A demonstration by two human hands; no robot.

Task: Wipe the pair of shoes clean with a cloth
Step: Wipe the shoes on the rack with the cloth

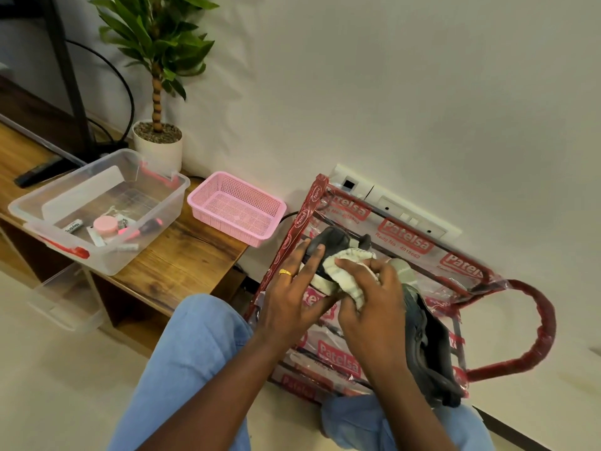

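My left hand [294, 296], with a gold ring, grips a dark grey shoe [331, 244] with a pale sole, held up in front of me. A cream knitted cloth [349, 271] is bunched in my right hand [374, 299] and pressed against that shoe's side. The second dark grey shoe [429, 349] lies to the right, on a clear plastic bag [406, 252] with red trim and red print. Most of the held shoe is hidden behind my fingers and the cloth.
A low wooden bench [182, 255] at left carries a clear plastic box [97, 209] of small items, a pink mesh basket [235, 208] and a potted plant [157, 138]. A wall switch plate [406, 213] sits behind the bag. My blue-trousered knees [195, 353] are below.
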